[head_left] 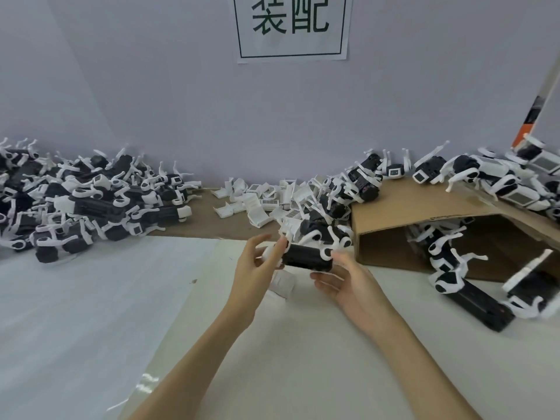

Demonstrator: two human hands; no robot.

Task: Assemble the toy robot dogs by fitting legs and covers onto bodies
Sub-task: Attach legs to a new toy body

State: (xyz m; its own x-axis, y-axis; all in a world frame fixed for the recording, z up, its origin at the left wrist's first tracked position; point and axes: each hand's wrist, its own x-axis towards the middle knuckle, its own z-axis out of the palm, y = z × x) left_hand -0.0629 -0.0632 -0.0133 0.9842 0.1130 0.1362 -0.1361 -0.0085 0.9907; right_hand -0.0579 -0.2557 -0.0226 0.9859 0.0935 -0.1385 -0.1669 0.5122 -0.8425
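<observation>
Pale grey wall runs behind my bench [91, 298], with a paper sign [291, 25] pinned above, and I'll place everything from the black dog body [306, 258] I hold up over the white bench sheet. That body lies with its long axis running left to right between my two hands, roughly level, a white leg joint showing at its right end. My left hand [257, 268] is at the body's left end, fingers curled and pinching there, against a white part I can't make out clearly. My right hand [342, 283] sits under and just right of the body, palm up, fingers cupped round its lower edge and right end. Both are touching it, so neither has to reach. Just below the body a small white cover [283, 283] lies on the bench, close under my left fingers. Beyond the body sits the heap of loose white covers [260, 201]; far to its left is the pile of legged bodies [85, 201]; to its right the tipped cardboard box [424, 231] with finished dogs [485, 177] on top. I judge the next fit comes at the left end, so the left hand does the work while the right steadies.
</observation>
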